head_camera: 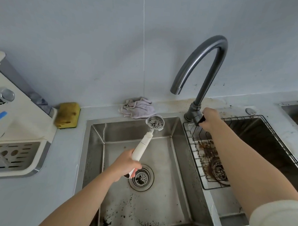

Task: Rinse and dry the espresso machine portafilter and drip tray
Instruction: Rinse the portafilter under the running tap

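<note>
The drip tray point(23, 157) at the left is cut off by the frame. The portafilter point(155, 123), speckled with dark grounds, is held over the sink point(166, 176) by the left hand point(126, 166), by which its white handle's end is hidden. The faucet lever point(200, 120) is gripped by the right hand point(210, 119).

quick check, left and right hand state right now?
Left hand: closed, holding the portafilter by its handle.
Right hand: closed on the faucet lever.
</note>
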The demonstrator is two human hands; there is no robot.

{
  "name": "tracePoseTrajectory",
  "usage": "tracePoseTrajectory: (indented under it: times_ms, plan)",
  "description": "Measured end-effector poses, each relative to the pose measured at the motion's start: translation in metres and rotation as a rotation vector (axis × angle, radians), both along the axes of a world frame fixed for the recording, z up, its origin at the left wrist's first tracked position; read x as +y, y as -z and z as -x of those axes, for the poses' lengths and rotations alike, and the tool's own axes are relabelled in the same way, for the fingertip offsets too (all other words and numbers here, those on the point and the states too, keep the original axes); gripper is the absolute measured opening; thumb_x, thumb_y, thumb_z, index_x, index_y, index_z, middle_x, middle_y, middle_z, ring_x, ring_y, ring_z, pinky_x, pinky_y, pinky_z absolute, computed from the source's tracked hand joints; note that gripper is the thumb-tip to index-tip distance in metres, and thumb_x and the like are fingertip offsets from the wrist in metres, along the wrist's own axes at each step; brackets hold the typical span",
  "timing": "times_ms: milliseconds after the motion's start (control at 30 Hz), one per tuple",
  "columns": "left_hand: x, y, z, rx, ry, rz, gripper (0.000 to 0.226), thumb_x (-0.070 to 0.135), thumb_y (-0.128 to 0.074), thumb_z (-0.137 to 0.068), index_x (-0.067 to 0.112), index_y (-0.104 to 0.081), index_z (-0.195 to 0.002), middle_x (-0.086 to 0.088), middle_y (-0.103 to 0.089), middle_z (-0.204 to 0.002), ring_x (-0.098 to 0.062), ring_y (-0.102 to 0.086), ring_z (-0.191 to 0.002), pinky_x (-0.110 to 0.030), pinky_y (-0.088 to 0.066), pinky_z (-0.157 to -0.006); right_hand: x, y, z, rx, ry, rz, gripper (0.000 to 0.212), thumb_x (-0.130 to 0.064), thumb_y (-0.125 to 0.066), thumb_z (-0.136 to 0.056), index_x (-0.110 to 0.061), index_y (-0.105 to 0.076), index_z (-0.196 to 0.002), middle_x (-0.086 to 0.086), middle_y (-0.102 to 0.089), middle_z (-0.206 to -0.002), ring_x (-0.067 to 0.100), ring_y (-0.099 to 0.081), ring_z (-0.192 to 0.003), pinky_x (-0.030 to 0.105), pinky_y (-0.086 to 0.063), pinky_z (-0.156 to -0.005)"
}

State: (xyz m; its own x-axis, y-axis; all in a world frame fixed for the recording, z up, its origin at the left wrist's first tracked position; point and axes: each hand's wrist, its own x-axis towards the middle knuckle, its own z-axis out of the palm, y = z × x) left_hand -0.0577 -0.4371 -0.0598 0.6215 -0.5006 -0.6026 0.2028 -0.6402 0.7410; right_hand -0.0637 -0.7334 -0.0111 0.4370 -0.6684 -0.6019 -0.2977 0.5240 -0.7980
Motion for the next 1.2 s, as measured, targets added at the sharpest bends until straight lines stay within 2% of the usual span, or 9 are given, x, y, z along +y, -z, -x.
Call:
tracePoseTrajectory:
  times_ms: [67, 300, 433, 500, 633, 733, 1000, 1133, 1200]
  plan:
    - [0.002, 0.001, 0.0, -0.001, 0.008, 0.0, 0.025, -0.003, -0.058, -0.074, 0.011, -0.046, -0.091, -0.006, -0.047, -0.055, -0.014, -0.044, -0.032, -0.022, -0.037, -0.041, -0.001, 0.002, 0.001, 0.025, -0.003, 0.012, 0.026, 0.002, -0.031, -0.093, -0.006, -0.039, -0.07, 0.012, -0.044, -0.075, 0.025, -0.051, -0.075, 0.042, -0.041, -0.099]
    - [0.002, 0.003, -0.001, 0.0, 0.036, -0.004, 0.026, -0.002, -0.059, -0.075, 0.017, -0.045, -0.085, -0.005, -0.048, -0.055, -0.013, -0.044, -0.032, -0.022, -0.037, -0.04, 0.001, 0.005, 0.003, -0.059, 0.06, -0.03, 0.027, 0.005, -0.028, -0.092, -0.007, -0.037, -0.069, 0.01, -0.043, -0.072, 0.022, -0.05, -0.067, 0.032, -0.047, -0.075]
    - [-0.001, 0.002, -0.001, -0.002, 0.053, -0.001, 0.027, -0.002, -0.059, -0.075, 0.019, -0.045, -0.083, -0.004, -0.048, -0.054, -0.011, -0.045, -0.031, -0.02, -0.037, -0.038, 0.001, 0.007, 0.004, -0.001, 0.051, -0.009, 0.024, 0.002, -0.031, -0.091, -0.007, -0.038, -0.07, 0.01, -0.04, -0.074, 0.027, -0.047, -0.09, 0.042, -0.041, -0.1]
    - [-0.001, 0.001, -0.001, 0.003, 0.065, 0.004, 0.027, -0.002, -0.058, -0.075, 0.019, -0.045, -0.084, -0.004, -0.048, -0.054, -0.011, -0.044, -0.031, -0.019, -0.037, -0.037, 0.001, 0.008, 0.005, 0.018, 0.048, -0.001, 0.023, 0.002, -0.032, -0.091, -0.007, -0.038, -0.07, 0.009, -0.037, -0.075, 0.026, -0.042, -0.094, 0.042, -0.04, -0.102]
    - [-0.001, 0.001, -0.002, 0.011, 0.078, 0.014, 0.025, -0.003, -0.058, -0.074, 0.017, -0.045, -0.083, -0.003, -0.047, -0.052, -0.012, -0.043, -0.031, -0.02, -0.036, -0.038, 0.002, 0.007, 0.006, -0.01, 0.056, -0.014, 0.023, 0.002, -0.032, -0.091, -0.007, -0.037, -0.07, 0.009, -0.04, -0.074, 0.026, -0.048, -0.083, 0.037, -0.044, -0.09]
    - [-0.001, 0.002, -0.002, 0.025, 0.076, 0.019, 0.027, -0.004, -0.058, -0.075, 0.017, -0.046, -0.088, -0.004, -0.047, -0.052, -0.012, -0.043, -0.03, -0.02, -0.036, -0.037, 0.003, 0.008, 0.007, -0.003, 0.058, -0.005, 0.025, 0.002, -0.033, -0.091, -0.008, -0.036, -0.068, 0.008, -0.036, -0.071, 0.02, -0.042, -0.072, 0.031, -0.036, -0.079]
    - [-0.001, 0.003, -0.002, 0.027, 0.092, 0.024, 0.033, -0.003, -0.058, -0.074, 0.014, -0.047, -0.1, -0.001, -0.048, -0.049, -0.013, -0.044, -0.031, -0.019, -0.038, -0.038, 0.003, 0.009, 0.009, -0.045, 0.046, -0.038, 0.022, -0.004, -0.034, -0.094, -0.007, -0.039, -0.073, 0.009, -0.043, -0.076, 0.024, -0.047, -0.088, 0.032, -0.038, -0.081]
    - [0.0, 0.002, -0.001, 0.032, 0.099, 0.03, 0.036, -0.003, -0.058, -0.075, 0.012, -0.047, -0.105, -0.002, -0.048, -0.05, -0.012, -0.044, -0.031, -0.02, -0.038, -0.038, 0.005, 0.01, 0.012, -0.077, 0.033, -0.022, 0.021, -0.011, -0.035, -0.097, -0.006, -0.042, -0.077, 0.008, -0.047, -0.078, 0.018, -0.051, -0.07, 0.029, -0.041, -0.08]
    - [0.0, 0.002, 0.0, 0.038, 0.106, 0.032, 0.036, -0.003, -0.058, -0.075, 0.012, -0.047, -0.105, -0.002, -0.048, -0.051, -0.012, -0.043, -0.03, -0.02, -0.038, -0.038, 0.008, 0.014, 0.014, -0.06, -0.004, 0.011, 0.018, -0.017, -0.036, -0.097, -0.003, -0.045, -0.093, 0.007, -0.049, -0.083, 0.016, -0.049, -0.073, 0.028, -0.039, -0.071]
